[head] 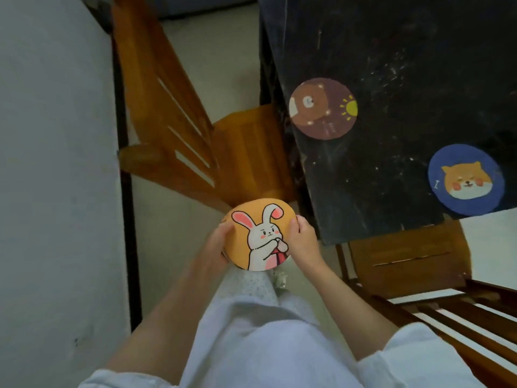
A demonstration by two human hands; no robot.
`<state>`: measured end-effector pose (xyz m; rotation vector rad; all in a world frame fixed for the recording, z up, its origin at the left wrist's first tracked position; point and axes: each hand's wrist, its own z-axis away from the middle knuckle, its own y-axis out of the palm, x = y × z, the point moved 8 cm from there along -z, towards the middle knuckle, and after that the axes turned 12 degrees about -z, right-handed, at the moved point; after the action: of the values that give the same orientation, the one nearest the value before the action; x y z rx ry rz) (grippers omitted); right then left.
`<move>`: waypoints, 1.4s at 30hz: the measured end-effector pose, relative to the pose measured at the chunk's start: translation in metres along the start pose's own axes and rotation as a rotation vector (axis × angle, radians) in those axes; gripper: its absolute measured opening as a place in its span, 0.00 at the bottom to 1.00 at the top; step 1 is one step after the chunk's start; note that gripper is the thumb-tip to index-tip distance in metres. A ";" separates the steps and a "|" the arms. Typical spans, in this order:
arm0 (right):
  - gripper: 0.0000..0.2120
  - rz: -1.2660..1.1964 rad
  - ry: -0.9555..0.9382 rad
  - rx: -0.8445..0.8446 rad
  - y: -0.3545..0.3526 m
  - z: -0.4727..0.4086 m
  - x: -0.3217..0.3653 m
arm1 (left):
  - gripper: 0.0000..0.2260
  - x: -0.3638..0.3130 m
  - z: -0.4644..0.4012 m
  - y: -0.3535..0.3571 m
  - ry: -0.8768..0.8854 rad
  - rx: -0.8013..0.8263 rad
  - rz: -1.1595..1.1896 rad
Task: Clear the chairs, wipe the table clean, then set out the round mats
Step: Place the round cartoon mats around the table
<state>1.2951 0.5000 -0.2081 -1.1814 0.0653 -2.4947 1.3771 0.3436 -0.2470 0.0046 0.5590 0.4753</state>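
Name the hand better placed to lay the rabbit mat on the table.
Right. The right hand grips the rabbit mat on the side nearer the black table; the left hand holds the far edge.

left hand [216, 245] and right hand [303, 239] grip round orange rabbit mat [261, 233] by its edges, off the worktop | dark speckled worktop [391, 65] carries round brown bear mat [323, 108] and round blue dog mat [465, 179], apart | wooden chairs [251, 152] beside

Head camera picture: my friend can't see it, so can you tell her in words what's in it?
Two hands, left hand and right hand, hold a stack of round mats with an orange bunny mat on top. Beside them, a black table already has a brown bear mat and a blue dog mat lying on it. Wooden chairs stand around the table.
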 end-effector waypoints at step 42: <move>0.09 -0.146 0.081 -0.169 0.483 -0.218 0.296 | 0.09 -0.410 -0.142 -0.455 0.150 -0.327 -0.251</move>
<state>1.1125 -0.0788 -0.2272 -1.1883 0.2224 -2.7107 1.1972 -0.2582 -0.2185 -0.4123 0.6135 0.3191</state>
